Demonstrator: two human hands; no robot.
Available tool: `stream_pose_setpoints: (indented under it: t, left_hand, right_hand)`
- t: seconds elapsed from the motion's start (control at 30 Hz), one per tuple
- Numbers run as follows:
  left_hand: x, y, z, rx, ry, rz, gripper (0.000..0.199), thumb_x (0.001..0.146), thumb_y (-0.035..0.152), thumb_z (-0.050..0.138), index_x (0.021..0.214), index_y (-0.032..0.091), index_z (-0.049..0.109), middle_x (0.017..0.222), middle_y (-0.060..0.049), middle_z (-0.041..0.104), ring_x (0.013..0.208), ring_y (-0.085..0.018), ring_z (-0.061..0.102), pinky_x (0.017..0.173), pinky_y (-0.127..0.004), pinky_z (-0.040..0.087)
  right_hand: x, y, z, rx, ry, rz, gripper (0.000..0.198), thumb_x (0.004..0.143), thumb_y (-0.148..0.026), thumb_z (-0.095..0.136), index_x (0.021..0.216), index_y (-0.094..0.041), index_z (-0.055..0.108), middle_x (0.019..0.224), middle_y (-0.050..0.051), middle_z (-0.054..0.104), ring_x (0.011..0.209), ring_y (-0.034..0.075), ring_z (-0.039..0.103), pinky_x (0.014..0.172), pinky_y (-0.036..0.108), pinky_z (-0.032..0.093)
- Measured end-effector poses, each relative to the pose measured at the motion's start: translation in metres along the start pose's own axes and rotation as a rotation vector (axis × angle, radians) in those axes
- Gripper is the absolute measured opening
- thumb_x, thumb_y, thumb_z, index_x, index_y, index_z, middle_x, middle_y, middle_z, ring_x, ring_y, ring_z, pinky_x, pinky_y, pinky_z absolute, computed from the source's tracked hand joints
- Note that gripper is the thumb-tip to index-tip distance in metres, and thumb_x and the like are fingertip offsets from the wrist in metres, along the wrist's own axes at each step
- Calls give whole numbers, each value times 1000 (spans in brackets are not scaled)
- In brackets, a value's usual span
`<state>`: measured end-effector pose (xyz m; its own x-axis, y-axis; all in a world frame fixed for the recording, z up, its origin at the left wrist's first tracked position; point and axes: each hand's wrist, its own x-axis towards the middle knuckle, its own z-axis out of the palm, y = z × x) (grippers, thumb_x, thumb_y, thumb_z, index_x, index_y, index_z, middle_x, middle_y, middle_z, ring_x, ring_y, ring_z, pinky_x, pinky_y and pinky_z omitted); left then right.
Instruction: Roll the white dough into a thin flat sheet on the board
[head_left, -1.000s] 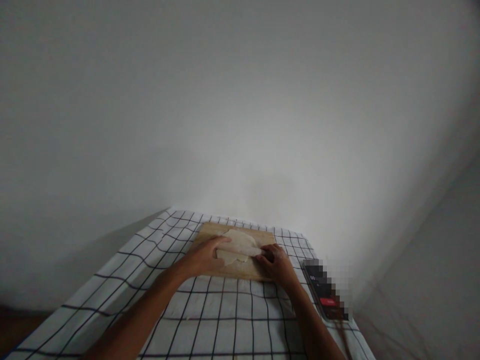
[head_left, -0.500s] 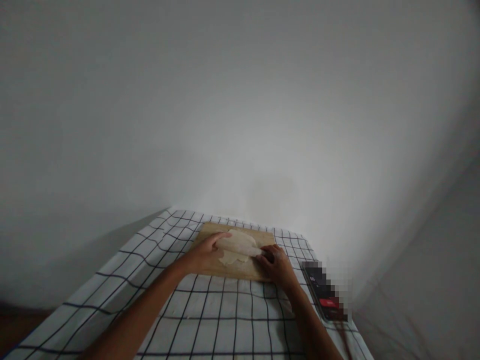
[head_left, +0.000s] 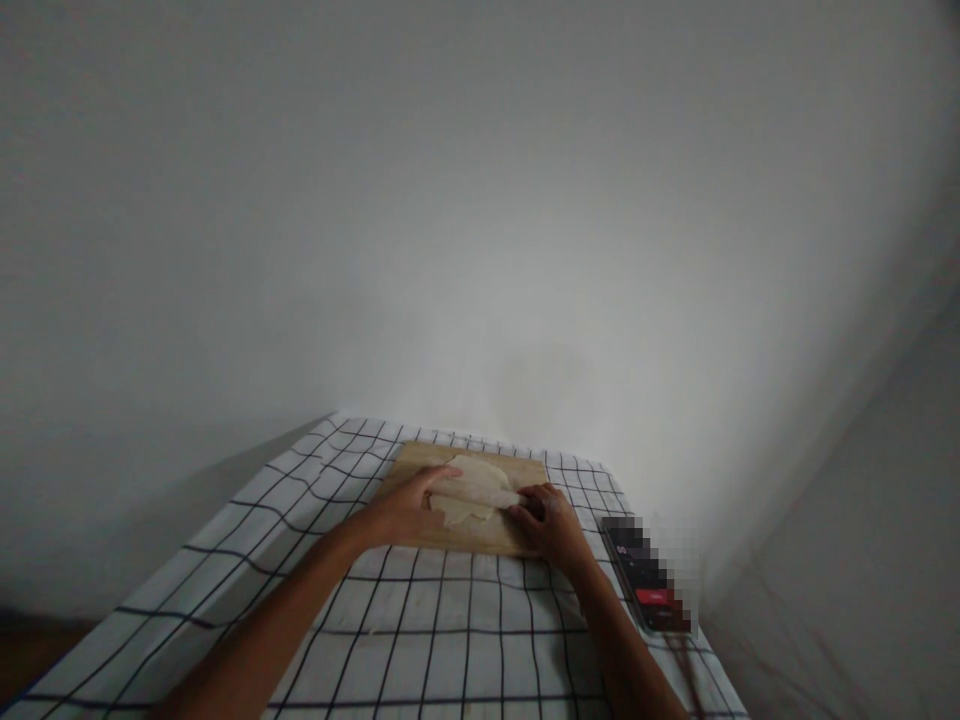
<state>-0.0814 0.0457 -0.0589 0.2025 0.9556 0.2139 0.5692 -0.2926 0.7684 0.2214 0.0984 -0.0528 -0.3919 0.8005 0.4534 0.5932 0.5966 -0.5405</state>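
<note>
A pale rolling pin (head_left: pixel 480 492) lies across a thin, uneven sheet of dough (head_left: pixel 478 468) on a wooden board (head_left: pixel 424 456). At the pin's left end my left hand (head_left: pixel 405 508) is curled, thumb and fingers on either side of it. My right hand (head_left: pixel 553 522) has its fingers closed around the right end, hiding the handle there. Dough shows on both the far and near sides of the pin, with a ragged near edge.
A white cloth with dark grid lines (head_left: pixel 412 610) covers the table. A phone (head_left: pixel 641 575), partly pixelated, lies near the right edge beside my right forearm. A plain pale wall (head_left: pixel 480 250) rises behind the table.
The whole view has shifted slightly, so the table sits a little higher and further left. Both hands keep hold of the rolling pin, which has barely moved on the dough.
</note>
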Motion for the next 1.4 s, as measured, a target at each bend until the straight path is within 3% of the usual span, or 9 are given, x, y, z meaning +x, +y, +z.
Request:
stream_pose_setpoints:
  t: [0.13,0.5,0.67,0.77,0.9,1.23,1.4]
  left_hand:
    - [-1,-3,-3,71,11,71,78,77,40,76,149,22,51,162,-11,44,149,-34,40,122,-46,35]
    - [-1,-5,-9,-80,-45,25,61,89,42,63,146,25,53,156,-6,54,139,-29,54,113,-40,46]
    - [0,-3,-4,37,17,75,65,84,35,67,146,22,54,156,-8,53,146,-30,45,120,-43,39]
    - [1,-6,-1,44,23,80,62,86,36,64,146,24,54,155,-8,54,144,-30,49,118,-44,42]
    - [2,-12,1,91,38,122,65,86,40,67,147,26,52,157,-7,52,147,-29,44,123,-45,36]
    - [3,-10,0,162,50,96,63,89,35,60,150,22,49,156,-10,53,141,-28,51,118,-44,41]
    - [0,-2,-3,338,79,57,62,87,35,62,147,24,53,154,-11,54,144,-32,47,121,-50,35]
  right_hand:
    - [1,2,1,-2,-14,-6,28,91,-38,70,112,-21,74,111,9,69,109,26,63,93,35,49]
    - [-1,3,1,14,-9,-17,26,92,-39,70,111,-22,74,110,9,69,107,26,64,91,35,50]
    - [0,2,1,8,-7,-5,25,91,-39,70,110,-22,74,110,9,69,108,26,64,93,35,49]
    - [1,1,1,10,-7,-2,24,91,-37,70,109,-23,74,109,9,69,108,26,63,94,36,49]
    - [0,0,1,13,-5,1,23,91,-38,71,108,-23,74,111,9,69,109,26,63,93,36,50]
    - [1,5,3,9,1,-10,27,91,-41,70,110,-22,74,110,9,69,106,26,65,91,37,51]
    - [0,5,3,21,5,-23,27,92,-42,69,111,-23,74,111,9,69,107,26,65,92,36,51]
